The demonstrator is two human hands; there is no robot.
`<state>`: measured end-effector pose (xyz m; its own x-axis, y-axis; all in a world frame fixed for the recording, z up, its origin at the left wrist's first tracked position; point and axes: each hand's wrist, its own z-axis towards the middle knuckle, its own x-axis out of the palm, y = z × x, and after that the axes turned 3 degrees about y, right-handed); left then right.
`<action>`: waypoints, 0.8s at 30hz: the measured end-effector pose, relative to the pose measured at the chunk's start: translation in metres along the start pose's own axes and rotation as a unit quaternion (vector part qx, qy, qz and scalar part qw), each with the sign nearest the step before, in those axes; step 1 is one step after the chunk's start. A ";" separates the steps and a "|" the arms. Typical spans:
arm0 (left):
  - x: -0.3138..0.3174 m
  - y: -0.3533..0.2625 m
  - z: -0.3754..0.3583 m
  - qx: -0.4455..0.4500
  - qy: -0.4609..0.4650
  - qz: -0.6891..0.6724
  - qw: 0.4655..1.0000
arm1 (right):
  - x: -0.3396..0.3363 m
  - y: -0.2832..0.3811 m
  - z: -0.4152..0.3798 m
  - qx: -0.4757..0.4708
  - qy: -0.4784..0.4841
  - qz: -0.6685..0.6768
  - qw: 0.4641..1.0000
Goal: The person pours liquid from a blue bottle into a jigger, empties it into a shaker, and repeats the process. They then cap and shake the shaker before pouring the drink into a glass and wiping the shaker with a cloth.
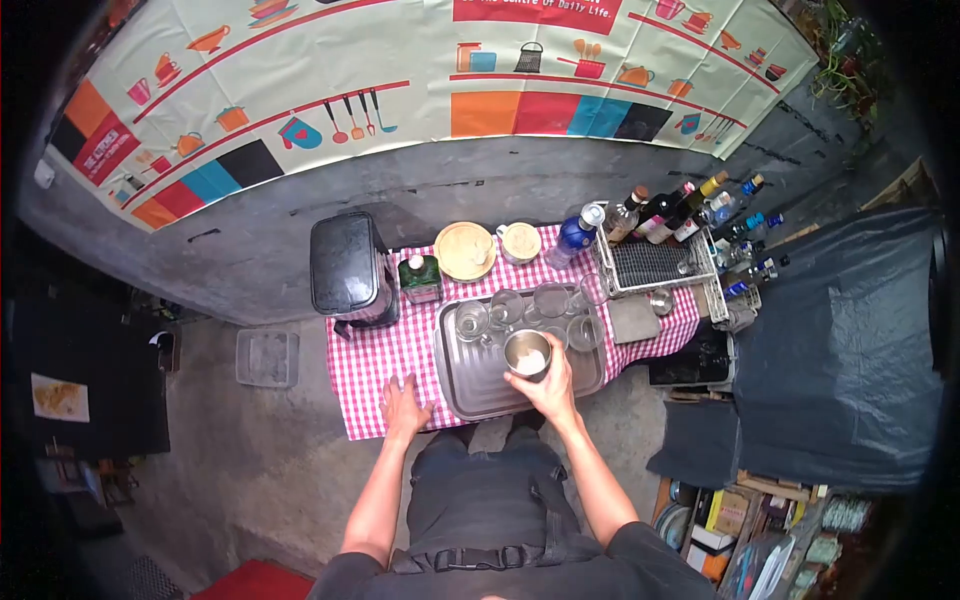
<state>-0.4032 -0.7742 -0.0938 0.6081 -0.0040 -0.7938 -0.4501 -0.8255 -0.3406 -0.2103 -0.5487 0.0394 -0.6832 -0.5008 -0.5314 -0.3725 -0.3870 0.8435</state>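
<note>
My right hand (551,388) is wrapped round a metal cup (515,347) with something whitish inside, held up over the near part of a grey metal tray (470,385). Several clear glasses, one of them a glass (471,319) at the left, stand on that tray behind the cup. To the left of the tray, my left hand (404,406) lies with fingers spread on the pink-and-white checkered cloth (362,372), holding nothing.
A black bin (345,270) stands at the table's left, beside a green bottle (420,278). Behind the tray are a round wooden lid (465,250), a mug (520,243) and a blue bottle (574,240). A wire rack (655,267) with several bottles fills the right.
</note>
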 end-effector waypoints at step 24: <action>0.009 0.004 0.040 0.018 0.094 0.071 0.993 | 0.058 0.011 0.040 0.051 -0.009 -0.208 0.977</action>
<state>-0.4259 -0.7552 -0.1229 0.6471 -0.2270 -0.7279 -0.5613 -0.7879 -0.2533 -0.2791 -0.5507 0.0208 -0.4689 -0.3027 -0.8297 -0.6807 -0.4747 0.5579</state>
